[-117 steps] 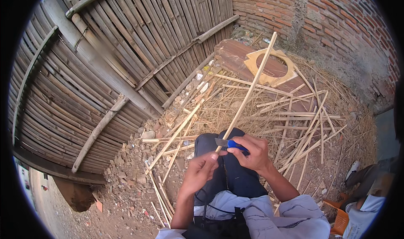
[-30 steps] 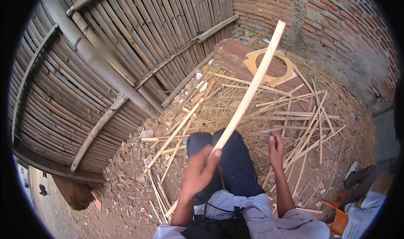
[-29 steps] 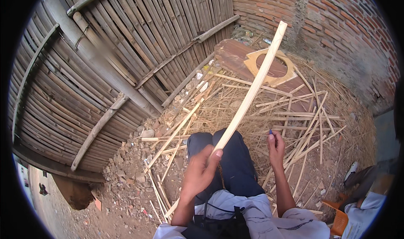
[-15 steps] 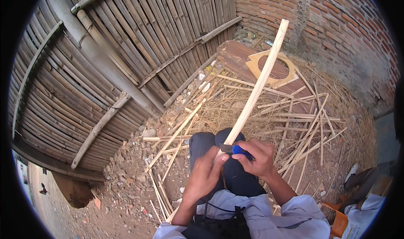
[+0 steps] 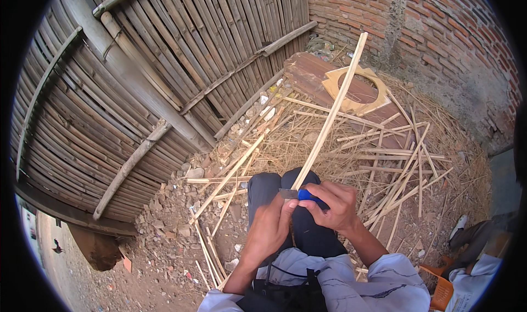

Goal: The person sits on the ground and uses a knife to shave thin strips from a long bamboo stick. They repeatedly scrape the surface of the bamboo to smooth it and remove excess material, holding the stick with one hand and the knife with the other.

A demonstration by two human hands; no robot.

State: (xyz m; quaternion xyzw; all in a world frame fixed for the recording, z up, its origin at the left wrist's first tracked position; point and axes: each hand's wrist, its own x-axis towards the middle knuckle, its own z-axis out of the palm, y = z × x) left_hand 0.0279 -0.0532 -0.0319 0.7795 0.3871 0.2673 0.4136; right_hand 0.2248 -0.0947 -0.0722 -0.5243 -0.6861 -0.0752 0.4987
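My left hand (image 5: 267,229) is closed around the near end of a long, pale wooden strip (image 5: 333,114), possibly bamboo, that slants up and away to the right above my knees. In my right hand (image 5: 336,205) is a knife with a blue handle (image 5: 312,198), fingers wrapped round it. Its short, wide grey blade (image 5: 288,194) lies across the strip near my left thumb. The two hands are close together over my dark trousers (image 5: 313,232). The strip's lowest end is hidden by my left hand.
Loose pale strips (image 5: 409,188) lie across straw on the right, more (image 5: 233,172) on the left. A reddish-brown board (image 5: 304,76) carries a yellowish panel with a round hole (image 5: 329,88). Bamboo fence (image 5: 164,54) and brick wall (image 5: 450,32) enclose the corner. Another person's leg (image 5: 472,238) shows at right.
The strip has turned and now shows a narrower side; its far tip sits slightly lower and left. The knife has shifted slightly left, and its blade shows more of its flat face.
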